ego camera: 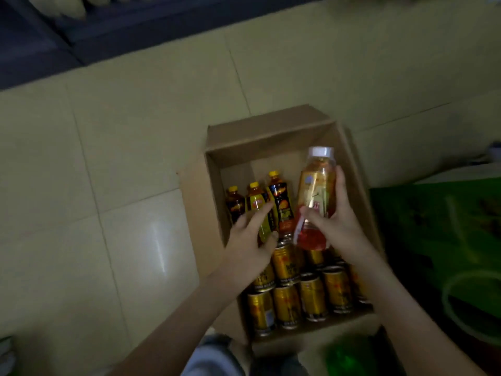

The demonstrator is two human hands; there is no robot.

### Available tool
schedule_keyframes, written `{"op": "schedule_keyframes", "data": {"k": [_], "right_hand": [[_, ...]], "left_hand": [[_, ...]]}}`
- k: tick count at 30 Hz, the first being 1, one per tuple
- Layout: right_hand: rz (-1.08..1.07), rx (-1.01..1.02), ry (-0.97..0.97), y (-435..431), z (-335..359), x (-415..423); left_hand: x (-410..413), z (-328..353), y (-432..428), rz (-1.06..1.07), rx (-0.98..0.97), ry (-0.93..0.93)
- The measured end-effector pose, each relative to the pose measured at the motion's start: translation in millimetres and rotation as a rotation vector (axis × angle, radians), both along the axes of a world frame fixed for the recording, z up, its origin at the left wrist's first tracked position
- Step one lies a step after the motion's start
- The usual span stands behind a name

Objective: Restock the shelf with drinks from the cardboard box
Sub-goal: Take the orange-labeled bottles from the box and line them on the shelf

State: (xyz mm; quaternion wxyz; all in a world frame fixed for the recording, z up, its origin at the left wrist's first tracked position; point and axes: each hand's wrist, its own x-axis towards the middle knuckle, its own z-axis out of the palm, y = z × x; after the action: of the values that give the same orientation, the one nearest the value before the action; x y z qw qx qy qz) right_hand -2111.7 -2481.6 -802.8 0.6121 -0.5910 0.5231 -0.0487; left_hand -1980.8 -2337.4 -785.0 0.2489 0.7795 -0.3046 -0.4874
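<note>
An open cardboard box (271, 137) sits on the tiled floor below me. Several gold cans (311, 297) fill its near half, and three yellow-capped bottles stand in its left part. My left hand (250, 244) curls its fingers and thumb around the middle one, a bottle with a yellow label (257, 203). A dark bottle (234, 203) stands left of it and a taller dark bottle (280, 202) right of it. My right hand (339, 221) grips a larger white-capped bottle of amber drink (315, 191), lifted above the box. The dark shelf base (108, 31) runs along the top left.
A green crate or box (433, 229) stands right of the cardboard box, close to my right forearm. Pale floor tiles (122, 158) spread to the left and beyond the box. Pale packaged goods (59, 6) sit on the low shelf at top left.
</note>
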Motion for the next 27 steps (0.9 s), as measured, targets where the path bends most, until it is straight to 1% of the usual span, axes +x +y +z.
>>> {"op": "schedule_keyframes", "data": {"k": [1, 2, 3, 5, 7, 10, 12, 15, 18, 21, 24, 27], "right_hand": [[-0.004, 0.031, -0.051, 9.2, 44.2, 1.9], [-0.011, 0.056, -0.096, 18.5, 88.0, 3.1], [-0.01, 0.068, -0.131, 27.3, 132.1, 3.9], [-0.015, 0.062, -0.201, 43.1, 215.4, 3.6], [-0.055, 0.05, -0.249, 58.5, 294.1, -1.9], [-0.069, -0.028, -0.291, 79.6, 400.4, -16.0], [-0.065, -0.065, -0.333, 95.7, 462.9, -27.7], [-0.094, -0.159, -0.407, 131.2, 539.0, -50.0], [-0.188, -0.337, -0.439, 176.2, 592.9, -81.9], [-0.286, -0.503, -0.468, 231.7, 639.8, -135.3], [-0.283, -0.689, -0.465, 291.7, 682.3, -209.3], [-0.339, -0.835, -0.443, 353.0, 722.6, -292.8]], "left_hand": [[-0.4, 35.9, -5.1, 0.034, -0.001, 0.189], [0.2, 71.9, -8.7, 0.049, -0.024, 0.317], [2.1, 108.3, -10.2, 0.044, -0.047, 0.398], [8.2, 181.2, -7.9, 0.013, -0.107, 0.497], [12.7, 255.4, -0.9, -0.049, -0.182, 0.527], [13.2, 358.6, 12.1, -0.169, -0.307, 0.5], [8.1, 415.5, 19.5, -0.26, -0.383, 0.46], [-6.1, 493.5, 33.7, -0.403, -0.471, 0.375], [-32.1, 558.5, 59.6, -0.547, -0.536, 0.306], [-73.5, 613.8, 98.4, -0.667, -0.611, 0.254], [-138.6, 657.4, 139.7, -0.699, -0.783, 0.153], [-224.4, 692.1, 173.5, -0.745, -0.917, 0.098]]}}
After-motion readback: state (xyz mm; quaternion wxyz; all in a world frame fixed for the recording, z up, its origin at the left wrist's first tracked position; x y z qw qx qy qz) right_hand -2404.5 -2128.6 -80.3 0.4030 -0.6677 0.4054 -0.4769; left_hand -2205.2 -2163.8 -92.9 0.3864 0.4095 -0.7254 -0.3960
